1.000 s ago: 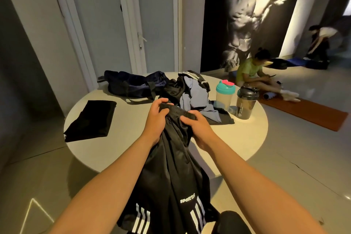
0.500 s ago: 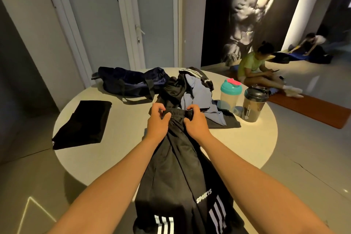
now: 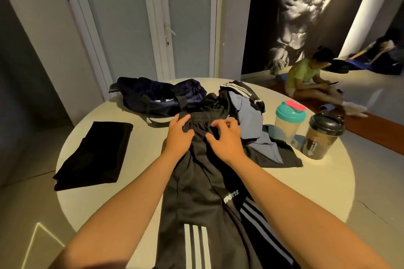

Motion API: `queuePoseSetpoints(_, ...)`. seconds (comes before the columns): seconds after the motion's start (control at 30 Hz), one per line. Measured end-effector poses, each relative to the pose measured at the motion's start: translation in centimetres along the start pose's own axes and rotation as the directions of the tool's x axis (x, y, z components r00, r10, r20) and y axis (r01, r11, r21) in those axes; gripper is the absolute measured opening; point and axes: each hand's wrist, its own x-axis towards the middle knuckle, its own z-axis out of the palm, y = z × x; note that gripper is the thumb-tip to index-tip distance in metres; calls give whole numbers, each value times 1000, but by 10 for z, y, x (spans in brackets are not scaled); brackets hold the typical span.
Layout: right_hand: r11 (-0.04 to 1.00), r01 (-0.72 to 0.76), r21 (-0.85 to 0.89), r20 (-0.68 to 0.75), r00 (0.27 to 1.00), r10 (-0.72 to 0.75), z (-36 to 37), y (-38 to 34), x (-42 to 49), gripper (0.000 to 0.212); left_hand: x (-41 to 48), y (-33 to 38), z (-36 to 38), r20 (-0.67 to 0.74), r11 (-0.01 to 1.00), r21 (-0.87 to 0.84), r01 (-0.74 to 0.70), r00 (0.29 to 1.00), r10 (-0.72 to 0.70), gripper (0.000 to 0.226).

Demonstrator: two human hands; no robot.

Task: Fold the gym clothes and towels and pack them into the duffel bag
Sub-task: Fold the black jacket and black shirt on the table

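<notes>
Round table (image 3: pixel 140 159): duffel bag (image 3: pixel 153 96), clothes pile (image 3: pixel 244 107), two shakers (image 3: pixel 306 129) behind. Left hand (image 3: pixel 178 135) pinches black shorts (image 3: pixel 203 181) waistband; right hand (image 3: pixel 226 137) rests on it, fingers spread.

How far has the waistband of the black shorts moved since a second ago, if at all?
Yes. The waistband has gone from held up off the round table to lying flat on it, nearer the duffel bag.

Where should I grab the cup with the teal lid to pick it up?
Hold the cup around its clear middle, below the lid, coming from the near side. It stands upright and round there. The black-lidded bottle sits close on its right and the clothes pile on its left, so the front looks freest.
</notes>
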Motion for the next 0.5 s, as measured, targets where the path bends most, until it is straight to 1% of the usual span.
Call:
queuePoseSetpoints(0.07,986,-81,-147,109,989,97,4,9,-8,43,2,-11,1,-11,997,38,67,998,-66,58)
queuePoseSetpoints(0.13,970,-134,-201,208,962,176,9,18,-18,51,-3,-25,4,-9,989,106,108,994,-107,56)
queuePoseSetpoints(0.2,981,-162,-103,244,952,183,12,24,-28,53,-15,-32,6,-42,972,195,132,991,-126,49)
queuePoseSetpoints(0.23,986,-158,-51,236,958,166,11,24,-34,51,-23,-34,6,-79,959,248,137,990,-121,43)
queuePoseSetpoints(0.3,991,-128,-30,185,974,131,7,24,-44,45,-43,-33,6,-129,937,335,102,990,-62,31)
queuePoseSetpoints(0.33,992,-123,-40,164,978,128,4,23,-50,43,-53,-31,6,-119,931,359,67,993,-25,28)
queuePoseSetpoints(0.37,990,-124,-59,151,980,132,1,23,-56,43,-63,-29,6,-82,923,383,21,997,12,27)
queuePoseSetpoints(0.43,982,-143,-119,164,973,162,-4,24,-69,44,-83,-28,9,56,898,435,-66,997,46,34)
queuePoseSetpoints(0.5,968,-170,-183,174,964,202,-10,25,-84,48,-100,-29,12,203,867,487,-103,979,3,48)
